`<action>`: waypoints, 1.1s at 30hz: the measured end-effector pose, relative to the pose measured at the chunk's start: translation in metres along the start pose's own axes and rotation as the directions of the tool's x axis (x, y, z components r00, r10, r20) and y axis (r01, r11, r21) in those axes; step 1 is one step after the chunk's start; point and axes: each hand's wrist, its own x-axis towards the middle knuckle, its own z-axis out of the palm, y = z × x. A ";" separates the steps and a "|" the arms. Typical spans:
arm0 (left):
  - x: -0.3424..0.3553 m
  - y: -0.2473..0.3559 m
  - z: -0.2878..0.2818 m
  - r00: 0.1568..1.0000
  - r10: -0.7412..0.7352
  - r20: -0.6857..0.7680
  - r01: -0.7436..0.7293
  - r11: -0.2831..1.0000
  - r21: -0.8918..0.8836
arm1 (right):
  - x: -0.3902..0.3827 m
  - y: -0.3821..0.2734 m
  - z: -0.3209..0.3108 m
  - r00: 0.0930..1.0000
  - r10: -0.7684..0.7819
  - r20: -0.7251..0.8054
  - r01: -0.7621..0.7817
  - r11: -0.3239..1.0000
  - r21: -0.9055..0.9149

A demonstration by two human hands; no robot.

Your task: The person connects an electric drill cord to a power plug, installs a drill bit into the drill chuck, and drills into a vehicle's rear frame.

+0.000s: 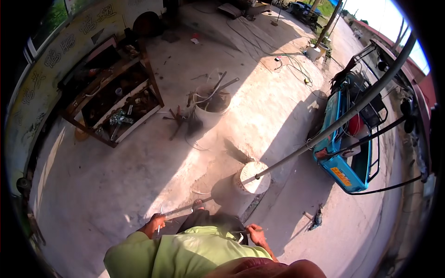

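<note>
My left hand (152, 225) is closed around a thin, pale, rod-like thing (162, 216) that points upward, just left of my knees. On the other side of my lap, my right hand (257, 234) has its fingers closed on a slim dark strip (241, 231); its exact kind is too small to make out. Ahead of my right hand stands a white bucket (242, 182) with a pale top, where a long grey pole (296, 154) has its foot. My sandalled foot (198, 204) shows between my hands.
A bucket (208, 114) of rods and tools stands ahead, beside a rusty metal stand (176, 121). To the left is a rusty frame rack (153, 79) with loose parts. A blue cargo tricycle (340, 170) is parked right. A drill-like tool (316, 219) and cables (296, 69) lie on the concrete.
</note>
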 end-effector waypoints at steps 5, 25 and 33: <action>0.003 0.020 -0.026 0.956 0.280 0.090 -0.252 0.938 -0.240 | -0.027 -0.005 0.002 0.995 -0.031 -0.100 0.033 0.999 0.026; -0.142 0.084 0.386 0.983 0.085 0.162 -0.137 0.928 0.346 | -0.144 0.397 -0.269 0.737 0.535 -0.413 -0.020 0.628 0.778; -0.194 0.167 0.543 0.973 0.097 0.210 -0.179 0.889 0.421 | -0.192 0.448 -0.351 0.721 0.530 -0.446 0.143 0.517 0.844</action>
